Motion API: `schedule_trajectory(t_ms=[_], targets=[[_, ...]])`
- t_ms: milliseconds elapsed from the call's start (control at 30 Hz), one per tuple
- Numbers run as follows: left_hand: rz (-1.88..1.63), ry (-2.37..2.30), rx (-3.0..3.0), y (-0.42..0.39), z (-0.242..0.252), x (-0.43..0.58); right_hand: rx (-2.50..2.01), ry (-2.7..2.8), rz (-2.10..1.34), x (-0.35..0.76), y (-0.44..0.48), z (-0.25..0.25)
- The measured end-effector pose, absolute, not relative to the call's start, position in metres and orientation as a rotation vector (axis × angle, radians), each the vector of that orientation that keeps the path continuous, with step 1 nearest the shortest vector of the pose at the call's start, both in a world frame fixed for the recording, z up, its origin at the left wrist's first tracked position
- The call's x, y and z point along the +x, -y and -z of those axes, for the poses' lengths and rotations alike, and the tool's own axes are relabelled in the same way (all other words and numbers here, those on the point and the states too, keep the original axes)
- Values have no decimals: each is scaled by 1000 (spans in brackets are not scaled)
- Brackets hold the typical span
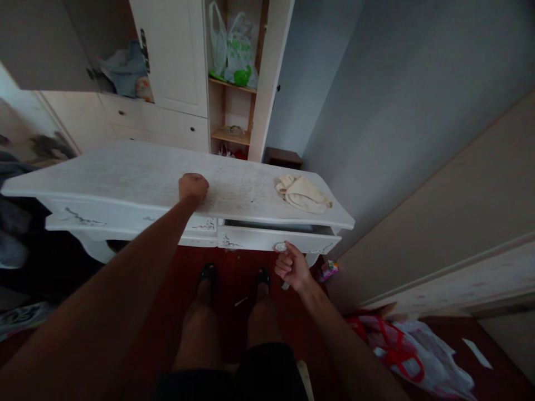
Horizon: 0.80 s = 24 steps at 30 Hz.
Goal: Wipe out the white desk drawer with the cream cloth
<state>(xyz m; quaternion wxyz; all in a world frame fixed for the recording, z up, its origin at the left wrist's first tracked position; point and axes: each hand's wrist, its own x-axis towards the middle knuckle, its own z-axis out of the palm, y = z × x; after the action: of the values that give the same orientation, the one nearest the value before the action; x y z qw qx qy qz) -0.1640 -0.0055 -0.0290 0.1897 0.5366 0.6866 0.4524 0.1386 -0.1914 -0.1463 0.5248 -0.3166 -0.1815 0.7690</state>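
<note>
A white dresser (125, 178) stands in front of me. My left hand (193, 187) rests on its top as a closed fist, with nothing visible in it. My right hand (291, 265) is closed on the knob (281, 246) of the right drawer (267, 238), which stands slightly pulled out, leaving a dark gap under the top. A crumpled cream cloth (303, 193) lies on the right end of the top, apart from both hands.
A wardrobe (175, 55) with an open shelf holding plastic bags (234, 50) stands behind the dresser. A grey wall is at right. White and red bags (401, 345) lie on the dark red floor. My legs and feet (234, 278) are below the drawer.
</note>
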Motion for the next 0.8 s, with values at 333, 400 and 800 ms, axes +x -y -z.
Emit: schedule_trajectory(t_ms=[333, 400, 800], targets=[[-1266, -1939, 1535, 15, 23, -162, -725, 470, -1832, 133, 266, 146], [-1274, -1928, 1554, 16, 24, -163, -731, 469, -1844, 130, 278, 146], [-1316, -1904, 1570, 16, 29, -163, -845, 303, -1805, 102, 340, 140]])
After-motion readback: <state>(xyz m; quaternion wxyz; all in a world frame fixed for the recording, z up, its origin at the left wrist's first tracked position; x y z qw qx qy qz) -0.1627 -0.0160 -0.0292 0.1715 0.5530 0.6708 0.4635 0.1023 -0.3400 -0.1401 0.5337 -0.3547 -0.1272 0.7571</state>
